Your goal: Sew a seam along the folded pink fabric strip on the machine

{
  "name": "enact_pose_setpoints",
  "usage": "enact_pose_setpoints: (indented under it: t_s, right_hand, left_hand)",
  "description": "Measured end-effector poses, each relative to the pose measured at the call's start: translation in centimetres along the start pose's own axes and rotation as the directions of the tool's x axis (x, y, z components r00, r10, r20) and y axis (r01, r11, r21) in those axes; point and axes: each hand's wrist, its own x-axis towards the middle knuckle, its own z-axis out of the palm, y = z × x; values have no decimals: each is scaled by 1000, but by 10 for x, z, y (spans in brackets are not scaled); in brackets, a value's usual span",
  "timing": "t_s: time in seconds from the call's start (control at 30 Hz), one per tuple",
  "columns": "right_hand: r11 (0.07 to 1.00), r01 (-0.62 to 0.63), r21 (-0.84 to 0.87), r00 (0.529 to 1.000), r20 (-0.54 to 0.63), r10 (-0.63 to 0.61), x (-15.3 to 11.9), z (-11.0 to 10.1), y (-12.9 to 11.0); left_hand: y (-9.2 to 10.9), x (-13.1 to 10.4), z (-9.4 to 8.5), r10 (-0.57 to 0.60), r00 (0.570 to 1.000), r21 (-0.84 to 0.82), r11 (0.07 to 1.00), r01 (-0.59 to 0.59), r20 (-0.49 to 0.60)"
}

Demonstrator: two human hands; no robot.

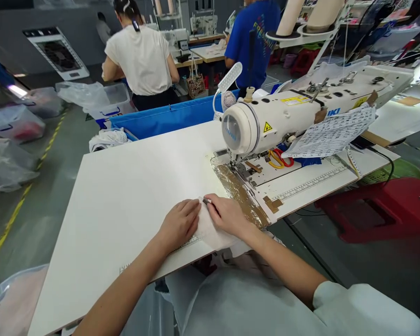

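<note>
A piece of pale cloth (210, 229) lies at the front edge of the white sewing table and hangs partly over it toward my lap. My left hand (182, 221) is closed at the cloth's left edge, with its fingers together and curled. From the other side my right hand (228, 215) pinches a small dark tool (206, 201) against the cloth's upper end; its kind cannot be made out. Both hands are close together, left of and in front of the sewing machine (262, 122). The machine's needle area is just beyond my right hand.
Brown tape (238, 191) covers the table beside the needle plate. Scissors (282, 158) with red and yellow handles lie under the machine arm. A printed sheet (331, 133) hangs from the machine. A red stool (381, 210) stands at right. Two people work beyond a blue cloth bin (168, 116).
</note>
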Motion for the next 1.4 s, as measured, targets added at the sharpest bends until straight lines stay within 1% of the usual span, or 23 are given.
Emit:
enact_pose_setpoints:
  t_s: [0.1, 0.17, 0.33, 0.47, 0.6, 0.77, 0.87, 0.97, 1.1, 1.17, 1.23, 1.3, 1.4]
  right_hand:
    - [997, -14, -75, 997, 75, 20, 7, 4, -3]
    - [995, -15, -99, 994, 106, 26, 9, 5, -3]
    - [995, -22, -98, 990, 134, 35, 10, 3, -3]
    - [993, -25, -118, 987, 155, 44, 11, 1, -5]
    - [989, 8, -151, 982, 188, 21, 13, 0, -7]
    - [978, 73, -197, 977, 212, -30, 14, -4, -7]
    - [977, 89, -194, 973, 228, -44, 6, -10, -2]
    - [986, 72, -148, 976, 216, -38, -6, -15, 9]
    - [1000, 8, -23, 991, 130, -5, -15, -12, 21]
    - [1000, -8, 3, 996, 91, 7, -14, -8, 20]
    - [1000, -14, -1, 997, 79, 14, -10, -5, 16]
    - [1000, -11, -18, 996, 92, 12, -6, -4, 12]
    - [999, 13, -42, 993, 118, -8, -3, -4, 10]
  left_hand:
    - [0, -2, 2, 12, 1000, -3, 1000, -12, 0]
    - [0, -3, 3, 16, 1000, -7, 1000, -16, -12]
    - [2, -3, 3, -8, 1000, -6, 1000, 7, -17]
    - [4, -1, 0, 26, 999, 60, 998, -24, -36]
    - [6, 0, -1, 17, 999, 98, 995, -12, -49]
    - [12, -1, 0, -41, 999, 167, 985, 41, -4]
    - [14, -2, -1, -59, 998, 186, 981, 57, 5]
    - [15, -1, -2, -52, 999, 192, 980, 51, 3]
    - [14, 0, -1, -27, 1000, 176, 984, 26, 2]
    - [14, 0, 1, -28, 1000, 127, 992, 28, 0]
    - [14, 0, 4, -21, 1000, 77, 997, 21, -4]
    - [13, 0, 5, -6, 1000, 64, 998, 7, -18]
    - [12, 0, 6, 27, 998, 93, 995, -23, -48]
